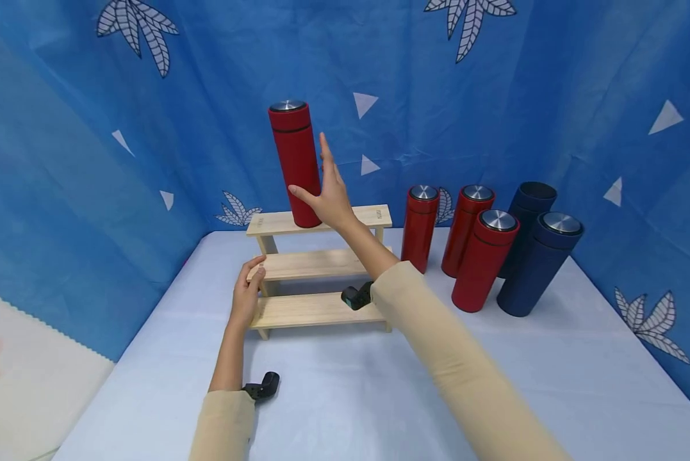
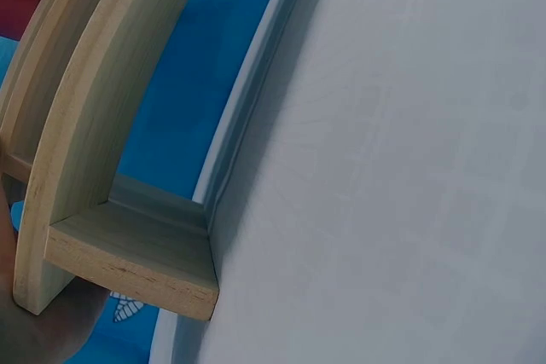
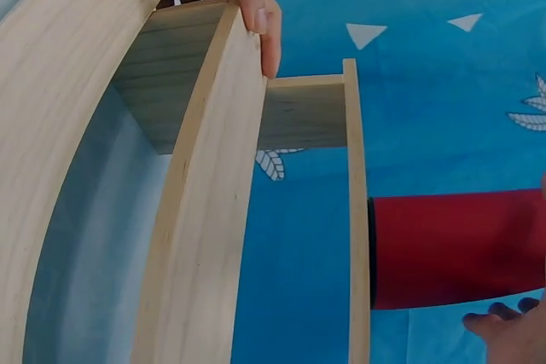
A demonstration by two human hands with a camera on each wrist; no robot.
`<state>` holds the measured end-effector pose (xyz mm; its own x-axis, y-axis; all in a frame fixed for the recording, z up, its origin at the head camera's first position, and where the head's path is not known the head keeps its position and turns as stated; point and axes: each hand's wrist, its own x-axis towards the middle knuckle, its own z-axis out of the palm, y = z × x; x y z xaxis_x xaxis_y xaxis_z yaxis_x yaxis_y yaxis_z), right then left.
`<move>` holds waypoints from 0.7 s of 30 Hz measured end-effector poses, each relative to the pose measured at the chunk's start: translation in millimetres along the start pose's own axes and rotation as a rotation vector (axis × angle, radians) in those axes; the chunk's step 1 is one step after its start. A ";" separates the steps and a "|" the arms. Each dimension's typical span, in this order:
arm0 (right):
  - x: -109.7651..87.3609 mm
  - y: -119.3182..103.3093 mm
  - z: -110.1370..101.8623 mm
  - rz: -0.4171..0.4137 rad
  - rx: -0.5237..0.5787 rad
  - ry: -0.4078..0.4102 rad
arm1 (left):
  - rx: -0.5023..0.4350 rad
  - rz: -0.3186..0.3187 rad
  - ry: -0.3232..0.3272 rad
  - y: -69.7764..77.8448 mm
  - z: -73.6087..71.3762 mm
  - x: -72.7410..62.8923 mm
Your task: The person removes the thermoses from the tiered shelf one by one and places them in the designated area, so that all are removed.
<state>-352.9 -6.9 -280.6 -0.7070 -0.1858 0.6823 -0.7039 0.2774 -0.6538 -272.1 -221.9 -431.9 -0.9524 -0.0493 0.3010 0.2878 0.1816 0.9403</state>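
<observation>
A red thermos bottle (image 1: 293, 150) with a silver-topped lid stands upright on the top tier of a three-step wooden rack (image 1: 310, 264). Beside it, my right hand (image 1: 332, 200) has its fingers extended along the right side, while the thumb overlaps the bottle's lower front in the head view. The right wrist view shows the base of the red bottle (image 3: 456, 249) against the top board, with fingertips close by. My left hand (image 1: 244, 298) grips the left end of the middle board; its fingers (image 3: 271, 40) curl over that end in the right wrist view.
Right of the rack stand three more red bottles (image 1: 421, 230) and two dark blue ones (image 1: 537, 266), all upright. A white cloth (image 1: 321, 397) covers the table. Blue patterned curtain (image 1: 206, 96) hangs close behind and along the sides.
</observation>
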 end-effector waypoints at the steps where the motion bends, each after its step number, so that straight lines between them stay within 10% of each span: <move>1: 0.6 0.6 1.9 0.016 0.008 -0.025 | 0.002 -0.001 0.003 0.0 -0.3 -0.4; 21: -21.9 3.0 2.1 0.005 -0.073 0.004 | -0.001 0.000 0.006 0.4 -0.2 -1.8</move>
<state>-339.7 -3.9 -298.2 -0.7100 -0.1803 0.6807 -0.6936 0.3461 -0.6318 -270.2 -221.9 -432.0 -0.9518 -0.0551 0.3017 0.2877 0.1804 0.9406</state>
